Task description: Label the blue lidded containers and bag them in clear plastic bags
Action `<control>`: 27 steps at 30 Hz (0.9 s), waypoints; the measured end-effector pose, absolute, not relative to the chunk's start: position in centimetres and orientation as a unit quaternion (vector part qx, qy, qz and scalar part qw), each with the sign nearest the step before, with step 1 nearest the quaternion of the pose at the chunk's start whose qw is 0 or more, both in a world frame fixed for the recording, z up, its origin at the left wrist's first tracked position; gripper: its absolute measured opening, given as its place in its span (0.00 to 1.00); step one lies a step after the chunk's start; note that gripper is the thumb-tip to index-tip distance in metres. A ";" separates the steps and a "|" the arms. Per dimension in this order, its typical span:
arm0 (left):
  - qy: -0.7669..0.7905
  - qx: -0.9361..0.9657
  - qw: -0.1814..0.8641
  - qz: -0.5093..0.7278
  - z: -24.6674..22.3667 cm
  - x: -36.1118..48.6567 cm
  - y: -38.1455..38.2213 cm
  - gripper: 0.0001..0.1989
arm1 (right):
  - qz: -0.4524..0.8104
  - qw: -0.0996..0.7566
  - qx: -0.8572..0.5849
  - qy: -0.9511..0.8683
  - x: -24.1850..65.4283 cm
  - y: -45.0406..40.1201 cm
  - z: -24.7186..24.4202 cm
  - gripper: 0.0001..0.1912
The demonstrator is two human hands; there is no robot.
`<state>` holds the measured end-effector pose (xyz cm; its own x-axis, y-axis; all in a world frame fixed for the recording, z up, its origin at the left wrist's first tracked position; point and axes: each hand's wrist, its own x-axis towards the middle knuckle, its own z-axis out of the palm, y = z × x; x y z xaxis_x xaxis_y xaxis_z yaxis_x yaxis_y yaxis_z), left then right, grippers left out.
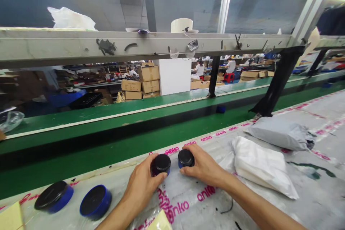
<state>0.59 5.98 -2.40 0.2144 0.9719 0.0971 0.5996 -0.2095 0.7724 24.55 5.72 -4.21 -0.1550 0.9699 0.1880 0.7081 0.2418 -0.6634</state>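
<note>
My left hand (144, 178) is closed round a small round jar (162, 163) with a black top and blue lower part. Just to its right, my right hand (201, 165) grips a similar black and blue jar (185, 158) between thumb and fingers. Both jars are at the worktable's far edge, a small gap apart; what they contain cannot be seen. Left of my left hand lie two more of the same kind: a tilted jar (54, 197) with a glossy black top, and a jar (95, 202) with a blue rim round its black top.
Plastic sheeting with pink lettering covers the table (183, 206). White folded bags (264, 165) and a grey plastic bag (280, 133) lie on the right. Beyond the edge runs a green conveyor belt (172, 129), carrying a blue item (220, 109). A beam (151, 45) crosses above.
</note>
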 end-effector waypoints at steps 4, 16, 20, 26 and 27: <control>0.561 0.727 0.269 0.292 -2.4 0.4 5.4 0.26 | 0.231 0.283 -0.584 -0.725 24.7 6.4 -3.7 0.28; 0.589 0.788 -0.031 0.179 0.0 -8.3 1.2 0.28 | 0.299 0.266 -0.526 -0.750 25.7 6.7 -3.8 0.42; 0.675 0.735 -0.050 0.046 0.1 -12.9 0.0 0.36 | 0.290 0.259 -0.543 -0.744 25.6 6.4 -4.2 0.45; 0.696 0.693 0.112 0.151 -0.7 -13.8 -0.4 0.30 | 0.167 0.308 -0.554 -0.755 24.7 5.9 -5.5 0.42; 0.700 0.673 0.142 0.192 -0.6 -13.5 -0.4 0.29 | 0.124 0.329 -0.548 -0.759 24.5 5.6 -5.4 0.39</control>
<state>-13.46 -0.43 -0.62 -0.0524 0.9969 0.0591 0.8876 0.0194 0.4602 24.47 5.62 -5.41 -0.1818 0.9135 0.3639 0.7501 0.3681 -0.5494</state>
